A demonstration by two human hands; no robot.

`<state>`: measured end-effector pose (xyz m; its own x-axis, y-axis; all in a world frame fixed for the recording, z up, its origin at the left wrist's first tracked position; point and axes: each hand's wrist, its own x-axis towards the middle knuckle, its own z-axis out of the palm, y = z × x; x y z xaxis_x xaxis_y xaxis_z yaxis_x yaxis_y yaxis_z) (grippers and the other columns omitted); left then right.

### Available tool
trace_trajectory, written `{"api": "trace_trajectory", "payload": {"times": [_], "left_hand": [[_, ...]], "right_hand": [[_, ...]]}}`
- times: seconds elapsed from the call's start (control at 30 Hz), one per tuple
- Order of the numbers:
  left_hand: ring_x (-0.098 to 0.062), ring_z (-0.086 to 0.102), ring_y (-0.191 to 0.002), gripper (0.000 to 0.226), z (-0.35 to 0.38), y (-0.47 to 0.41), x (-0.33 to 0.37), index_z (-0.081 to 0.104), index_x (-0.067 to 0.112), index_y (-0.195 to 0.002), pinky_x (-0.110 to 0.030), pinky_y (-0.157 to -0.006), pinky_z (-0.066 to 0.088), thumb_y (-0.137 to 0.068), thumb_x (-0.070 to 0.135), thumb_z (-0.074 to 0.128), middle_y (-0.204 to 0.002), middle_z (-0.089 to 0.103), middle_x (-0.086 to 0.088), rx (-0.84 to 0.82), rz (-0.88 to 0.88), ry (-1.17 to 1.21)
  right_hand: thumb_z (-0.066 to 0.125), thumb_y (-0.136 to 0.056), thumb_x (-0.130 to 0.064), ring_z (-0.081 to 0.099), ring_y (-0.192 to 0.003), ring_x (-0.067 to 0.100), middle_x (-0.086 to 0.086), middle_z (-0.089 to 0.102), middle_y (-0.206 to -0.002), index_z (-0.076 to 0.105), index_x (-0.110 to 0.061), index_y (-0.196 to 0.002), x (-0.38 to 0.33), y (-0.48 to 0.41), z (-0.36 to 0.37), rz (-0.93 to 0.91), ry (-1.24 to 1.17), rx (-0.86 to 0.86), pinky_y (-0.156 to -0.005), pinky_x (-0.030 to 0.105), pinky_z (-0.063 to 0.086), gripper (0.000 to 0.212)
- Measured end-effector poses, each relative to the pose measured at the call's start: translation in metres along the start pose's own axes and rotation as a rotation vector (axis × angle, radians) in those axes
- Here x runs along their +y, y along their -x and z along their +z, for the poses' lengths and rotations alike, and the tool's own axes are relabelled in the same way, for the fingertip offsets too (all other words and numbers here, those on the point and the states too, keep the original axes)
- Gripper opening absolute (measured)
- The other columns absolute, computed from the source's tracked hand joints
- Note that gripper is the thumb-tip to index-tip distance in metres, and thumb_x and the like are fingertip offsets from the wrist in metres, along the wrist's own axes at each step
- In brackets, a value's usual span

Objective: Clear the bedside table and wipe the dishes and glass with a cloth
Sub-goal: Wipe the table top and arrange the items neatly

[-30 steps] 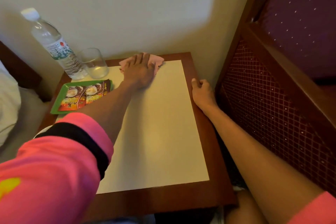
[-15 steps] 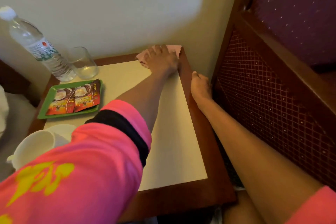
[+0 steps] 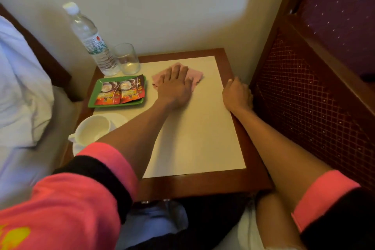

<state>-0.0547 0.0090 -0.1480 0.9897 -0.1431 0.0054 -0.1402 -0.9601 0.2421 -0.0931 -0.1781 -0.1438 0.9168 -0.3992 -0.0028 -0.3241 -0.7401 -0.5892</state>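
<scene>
We press the left hand flat on the pink cloth, fingers straight and spread over it, on the far part of the desk, just right of the green tray. The right hand grips the desk's right edge, fingers curled over the rim. The main hazard lies to the left. A stroke carried too far that way would push the tray and its sachets, or strike the glass, which stands touching or just beside the water bottle at the far left corner. The bottle is tall and narrow and would likely topple if bumped. We cannot tell whether the glass holds liquid. The left forearm crosses close to the white cup on its saucer near the desk's left edge, so a low elbow could knock the cup toward the bed. Because the cloth is only pressed, not pinched, it may bunch or slide out from under the palm.
</scene>
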Motion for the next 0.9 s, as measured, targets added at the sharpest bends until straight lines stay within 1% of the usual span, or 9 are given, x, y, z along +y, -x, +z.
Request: {"api": "trace_trajectory", "payload": {"times": [0.07, 0.13, 0.27, 0.37, 0.43, 0.5, 0.6, 0.77, 0.9], "left_hand": [[-0.032, 0.007, -0.152, 0.057, 0.002, 0.023, 0.006, 0.017, 0.023, -0.157, -0.050, -0.122, 0.008, -0.104, 0.044, 0.018, -0.167, 0.008, -0.006, 0.027, -0.116, 0.020], [-0.032, 0.007, -0.152, 0.057, 0.010, 0.056, 0.021, 0.018, 0.022, -0.157, -0.048, -0.121, 0.007, -0.105, 0.044, 0.019, -0.167, 0.008, -0.006, 0.059, -0.086, 0.027], [-0.022, 0.002, -0.154, 0.058, 0.015, 0.126, 0.021, 0.014, 0.029, -0.159, -0.045, -0.122, 0.007, -0.104, 0.051, 0.012, -0.167, 0.007, 0.003, 0.026, 0.267, -0.038], [-0.019, 0.006, -0.154, 0.061, 0.008, 0.124, -0.001, 0.016, 0.032, -0.158, -0.042, -0.123, 0.009, -0.102, 0.055, 0.005, -0.166, 0.010, 0.006, -0.002, 0.484, -0.065], [-0.020, 0.011, -0.153, 0.060, 0.006, 0.105, -0.002, 0.022, 0.031, -0.157, -0.044, -0.123, 0.012, -0.103, 0.053, 0.007, -0.166, 0.015, 0.003, 0.028, 0.408, -0.044], [-0.023, 0.015, -0.152, 0.055, 0.011, 0.091, 0.010, 0.029, 0.028, -0.154, -0.047, -0.122, 0.015, -0.104, 0.047, 0.015, -0.165, 0.020, 0.000, 0.078, 0.157, 0.027], [-0.029, 0.024, -0.149, 0.048, 0.017, 0.095, 0.031, 0.038, 0.026, -0.148, -0.048, -0.119, 0.019, -0.104, 0.042, 0.024, -0.161, 0.030, -0.003, 0.153, -0.013, 0.091], [-0.024, 0.026, -0.149, 0.045, 0.012, 0.157, 0.026, 0.042, 0.028, -0.148, -0.043, -0.117, 0.020, -0.106, 0.039, 0.031, -0.160, 0.034, 0.002, 0.150, 0.249, 0.111], [-0.021, 0.037, -0.143, 0.043, -0.010, 0.209, -0.002, 0.053, 0.026, -0.141, -0.039, -0.112, 0.030, -0.102, 0.035, 0.038, -0.152, 0.046, 0.002, -0.021, 0.498, 0.211]], "right_hand": [[0.027, -0.105, -0.029, 0.052, -0.120, 0.040, 0.020, 0.055, -0.132, 0.040, -0.006, -0.140, -0.002, 0.015, -0.002, -0.024, 0.058, 0.002, -0.096, 0.047, 0.040, 0.044], [0.027, -0.104, -0.029, 0.049, -0.124, 0.041, 0.020, 0.049, -0.140, 0.029, -0.007, -0.148, 0.001, 0.022, -0.003, -0.045, 0.065, -0.031, -0.100, 0.050, 0.039, 0.049], [0.027, -0.105, -0.030, 0.044, -0.132, 0.040, 0.017, 0.041, -0.150, 0.021, -0.010, -0.153, 0.010, 0.031, -0.010, -0.073, 0.034, -0.094, -0.105, 0.047, 0.036, 0.053], [0.025, -0.106, -0.029, 0.039, -0.136, 0.038, 0.017, 0.035, -0.154, 0.018, -0.009, -0.155, 0.015, 0.037, -0.013, -0.097, 0.028, -0.122, -0.108, 0.045, 0.032, 0.053], [0.024, -0.106, -0.029, 0.039, -0.136, 0.038, 0.016, 0.034, -0.155, 0.016, -0.010, -0.155, 0.017, 0.046, -0.016, -0.092, 0.038, -0.132, -0.108, 0.045, 0.032, 0.054], [0.024, -0.106, -0.030, 0.038, -0.137, 0.038, 0.015, 0.032, -0.156, 0.015, -0.010, -0.155, 0.019, 0.059, -0.017, -0.083, 0.070, -0.117, -0.107, 0.047, 0.034, 0.054], [0.025, -0.105, -0.028, 0.021, -0.146, 0.033, 0.014, 0.016, -0.161, 0.017, -0.007, -0.154, 0.022, 0.082, -0.016, -0.104, 0.127, -0.058, -0.115, 0.047, 0.024, 0.054], [0.028, -0.104, -0.024, 0.007, -0.150, 0.032, 0.017, 0.010, -0.162, 0.022, -0.007, -0.153, 0.022, 0.099, -0.011, -0.225, 0.205, -0.063, -0.122, 0.045, 0.011, 0.052], [0.029, -0.102, -0.020, 0.002, -0.149, 0.039, 0.023, 0.006, -0.161, 0.017, -0.003, -0.153, 0.018, 0.111, -0.019, -0.232, 0.305, -0.191, -0.121, 0.046, 0.006, 0.055]]}}
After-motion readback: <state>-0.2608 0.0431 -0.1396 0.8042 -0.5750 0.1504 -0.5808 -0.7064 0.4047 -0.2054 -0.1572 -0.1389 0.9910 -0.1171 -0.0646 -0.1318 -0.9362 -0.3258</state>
